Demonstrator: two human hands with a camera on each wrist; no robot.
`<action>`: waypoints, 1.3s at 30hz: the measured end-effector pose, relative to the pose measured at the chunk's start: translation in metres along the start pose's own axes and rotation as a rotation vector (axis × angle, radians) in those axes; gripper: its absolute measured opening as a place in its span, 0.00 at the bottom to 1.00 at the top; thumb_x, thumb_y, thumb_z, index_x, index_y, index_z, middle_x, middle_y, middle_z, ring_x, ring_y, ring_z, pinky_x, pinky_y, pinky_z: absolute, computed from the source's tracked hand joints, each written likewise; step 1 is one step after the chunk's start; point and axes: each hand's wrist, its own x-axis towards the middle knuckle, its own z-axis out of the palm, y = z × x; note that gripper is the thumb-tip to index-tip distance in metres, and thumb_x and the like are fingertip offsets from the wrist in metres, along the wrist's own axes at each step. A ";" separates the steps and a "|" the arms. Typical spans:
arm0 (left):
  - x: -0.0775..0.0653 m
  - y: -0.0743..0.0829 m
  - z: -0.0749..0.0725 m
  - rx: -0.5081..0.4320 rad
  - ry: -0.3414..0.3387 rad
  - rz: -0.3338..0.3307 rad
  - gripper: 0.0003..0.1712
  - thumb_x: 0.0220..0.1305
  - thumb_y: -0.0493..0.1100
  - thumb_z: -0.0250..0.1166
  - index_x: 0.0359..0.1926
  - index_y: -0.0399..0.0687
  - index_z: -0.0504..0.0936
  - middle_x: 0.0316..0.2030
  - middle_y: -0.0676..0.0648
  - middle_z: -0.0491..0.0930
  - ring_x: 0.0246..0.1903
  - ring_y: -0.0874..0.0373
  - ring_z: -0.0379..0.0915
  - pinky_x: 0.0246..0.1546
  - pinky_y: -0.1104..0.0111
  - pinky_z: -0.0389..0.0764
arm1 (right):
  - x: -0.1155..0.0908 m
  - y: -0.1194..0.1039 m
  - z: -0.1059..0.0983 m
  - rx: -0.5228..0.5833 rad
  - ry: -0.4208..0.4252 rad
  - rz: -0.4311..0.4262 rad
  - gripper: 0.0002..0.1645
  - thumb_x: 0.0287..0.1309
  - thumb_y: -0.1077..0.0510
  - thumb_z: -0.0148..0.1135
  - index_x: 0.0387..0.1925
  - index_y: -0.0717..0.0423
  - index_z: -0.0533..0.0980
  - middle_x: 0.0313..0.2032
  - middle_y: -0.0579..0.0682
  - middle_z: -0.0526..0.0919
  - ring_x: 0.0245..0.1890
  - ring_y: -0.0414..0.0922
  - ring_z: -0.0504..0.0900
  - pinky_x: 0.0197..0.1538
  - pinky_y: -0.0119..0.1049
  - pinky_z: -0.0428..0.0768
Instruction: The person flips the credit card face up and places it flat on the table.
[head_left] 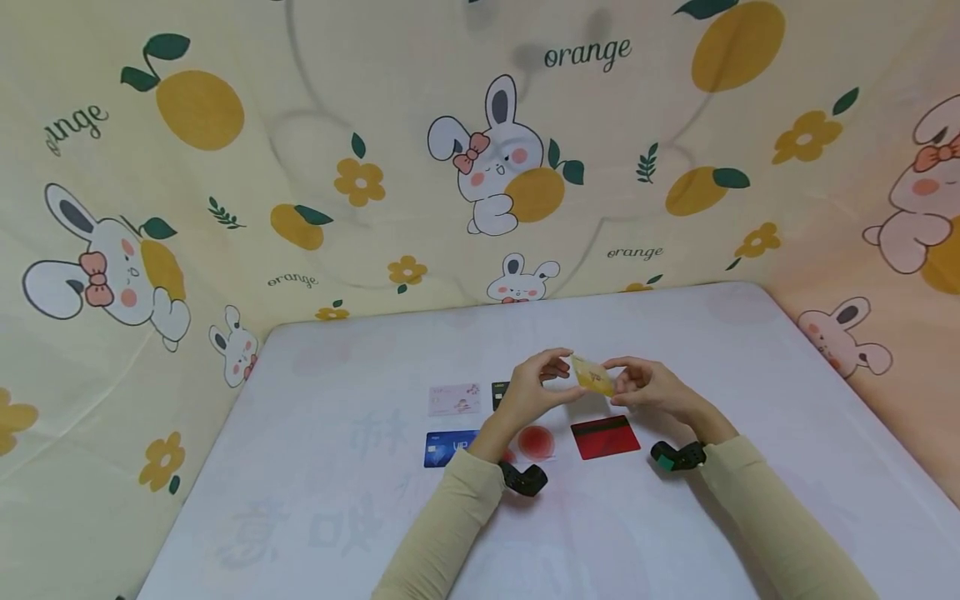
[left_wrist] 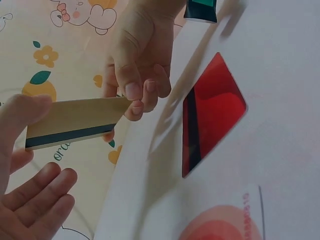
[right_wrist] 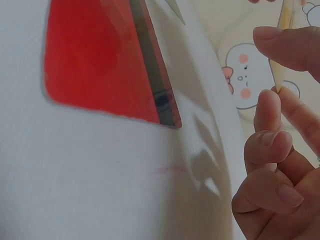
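Note:
A gold card is in the air above the table, tilted, with one end in each hand. My left hand pinches its left end, thumb and finger on the edges. The right hand pinches the opposite end. In the left wrist view the back of the gold card shows a dark stripe along its lower edge. Below it, a red card with a black stripe lies flat on the table. In the right wrist view the red card is apart from the fingers.
Left of the red card lie a white card with red circles, a blue VIP card, a pale pink card and a dark card partly hidden by my left hand. A patterned cloth hangs behind the white table.

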 end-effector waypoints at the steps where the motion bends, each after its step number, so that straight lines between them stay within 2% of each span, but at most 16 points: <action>1: 0.000 0.000 0.000 0.004 -0.001 -0.004 0.33 0.52 0.39 0.74 0.59 0.36 0.74 0.45 0.32 0.80 0.47 0.43 0.81 0.55 0.54 0.79 | 0.000 0.000 0.000 0.002 0.003 0.004 0.37 0.52 0.63 0.69 0.62 0.66 0.65 0.28 0.43 0.75 0.29 0.37 0.74 0.35 0.30 0.75; 11: -0.002 -0.003 0.000 0.044 -0.018 -0.050 0.33 0.52 0.41 0.74 0.59 0.41 0.74 0.45 0.34 0.81 0.46 0.47 0.81 0.54 0.57 0.80 | -0.004 -0.001 -0.005 -0.015 0.025 0.029 0.38 0.51 0.63 0.70 0.63 0.65 0.65 0.28 0.43 0.74 0.30 0.37 0.72 0.35 0.29 0.73; 23: -0.005 -0.003 0.000 0.101 -0.036 -0.142 0.35 0.53 0.44 0.74 0.61 0.46 0.73 0.43 0.39 0.83 0.42 0.53 0.80 0.49 0.60 0.82 | -0.007 0.000 -0.010 -0.034 0.046 0.001 0.38 0.50 0.63 0.71 0.62 0.64 0.67 0.27 0.42 0.74 0.30 0.36 0.72 0.35 0.27 0.72; 27: -0.005 -0.005 0.000 0.127 -0.037 -0.143 0.34 0.53 0.44 0.74 0.61 0.46 0.74 0.40 0.41 0.84 0.38 0.58 0.79 0.44 0.70 0.82 | -0.008 -0.001 -0.012 -0.047 0.053 -0.002 0.38 0.50 0.62 0.71 0.62 0.65 0.67 0.27 0.42 0.74 0.30 0.36 0.72 0.35 0.27 0.72; 31: -0.005 -0.009 0.001 0.149 -0.038 -0.131 0.34 0.54 0.44 0.73 0.61 0.45 0.73 0.38 0.42 0.84 0.34 0.63 0.77 0.39 0.80 0.78 | -0.008 -0.002 -0.013 -0.054 0.058 -0.005 0.37 0.50 0.62 0.71 0.62 0.65 0.68 0.27 0.42 0.74 0.30 0.36 0.72 0.35 0.27 0.71; 39: -0.008 -0.013 0.006 0.188 -0.045 -0.162 0.34 0.55 0.45 0.72 0.63 0.47 0.72 0.36 0.44 0.85 0.29 0.69 0.72 0.34 0.82 0.74 | -0.010 0.001 -0.014 -0.048 0.060 0.019 0.38 0.51 0.62 0.70 0.63 0.65 0.67 0.28 0.43 0.74 0.31 0.36 0.72 0.34 0.25 0.73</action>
